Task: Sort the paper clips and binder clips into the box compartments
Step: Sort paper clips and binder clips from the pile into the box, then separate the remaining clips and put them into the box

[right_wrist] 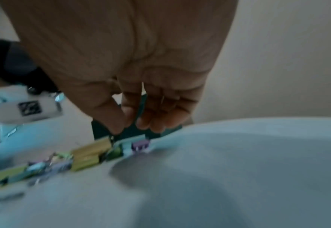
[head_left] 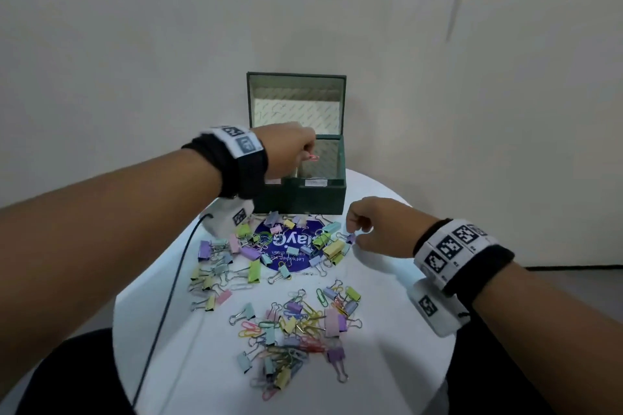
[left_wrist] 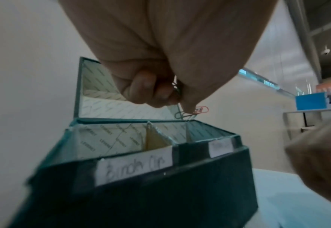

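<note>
Because the dark green cardboard box (head_left: 300,195) stands open at the far edge of the round white surface (head_left: 387,364), with 2 labelled compartments, the left hand (head_left: 290,148) hangs over it, fingers curled round a few thin wire paper clips (left_wrist: 191,111), seemingly to drop them in the right compartment. Near the scattered pastel binder clips (head_left: 256,259), the right hand (head_left: 374,229) reaches, loosely curled, over a small purple binder clip (head_left: 351,238); whether it grips is unclear.

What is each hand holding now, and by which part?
The left hand pinches a few paper clips by their upper ends, over the box. The right hand reaches a purple binder clip; whether it holds it cannot be told.
</note>
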`<control>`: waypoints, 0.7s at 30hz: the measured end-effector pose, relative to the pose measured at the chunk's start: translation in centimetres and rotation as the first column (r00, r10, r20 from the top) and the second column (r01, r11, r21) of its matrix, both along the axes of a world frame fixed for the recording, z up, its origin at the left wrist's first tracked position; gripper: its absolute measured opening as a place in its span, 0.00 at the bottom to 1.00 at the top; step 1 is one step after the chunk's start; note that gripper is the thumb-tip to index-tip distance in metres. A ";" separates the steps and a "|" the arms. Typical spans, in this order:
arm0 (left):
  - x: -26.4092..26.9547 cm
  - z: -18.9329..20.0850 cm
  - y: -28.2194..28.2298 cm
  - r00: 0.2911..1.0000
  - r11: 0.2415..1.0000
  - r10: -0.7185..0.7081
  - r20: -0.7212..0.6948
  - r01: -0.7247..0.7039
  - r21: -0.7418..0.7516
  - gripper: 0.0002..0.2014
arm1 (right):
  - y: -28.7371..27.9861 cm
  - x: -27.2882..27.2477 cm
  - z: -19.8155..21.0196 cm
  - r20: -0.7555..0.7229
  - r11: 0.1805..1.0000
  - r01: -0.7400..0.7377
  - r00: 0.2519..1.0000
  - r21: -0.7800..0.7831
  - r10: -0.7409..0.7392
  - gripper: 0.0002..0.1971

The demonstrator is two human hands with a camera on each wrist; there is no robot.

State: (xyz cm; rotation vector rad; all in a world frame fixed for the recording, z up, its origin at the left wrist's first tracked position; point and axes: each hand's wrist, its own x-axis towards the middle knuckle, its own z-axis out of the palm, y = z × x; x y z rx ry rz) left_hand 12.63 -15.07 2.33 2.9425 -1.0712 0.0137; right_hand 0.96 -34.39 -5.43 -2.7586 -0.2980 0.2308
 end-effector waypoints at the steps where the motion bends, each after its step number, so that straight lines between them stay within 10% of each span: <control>1: 0.7 -0.2 -0.9 1.000 1.000 -0.001 0.006 0.001 0.018 0.08 | 0.3 0.0 -0.2 0.003 1.000 -0.005 1.000 0.011 0.004 0.09; 16: 0.0 -0.5 0.6 0.998 0.970 -0.036 -0.054 0.022 -0.240 0.03 | 2.4 -0.5 -1.3 0.065 0.997 -0.073 0.995 0.017 0.072 0.14; 21: -5.3 -1.5 3.4 0.969 0.983 -0.156 -0.193 0.172 0.070 0.03 | 2.7 -0.3 -1.6 0.113 0.997 -0.074 0.991 0.029 0.070 0.10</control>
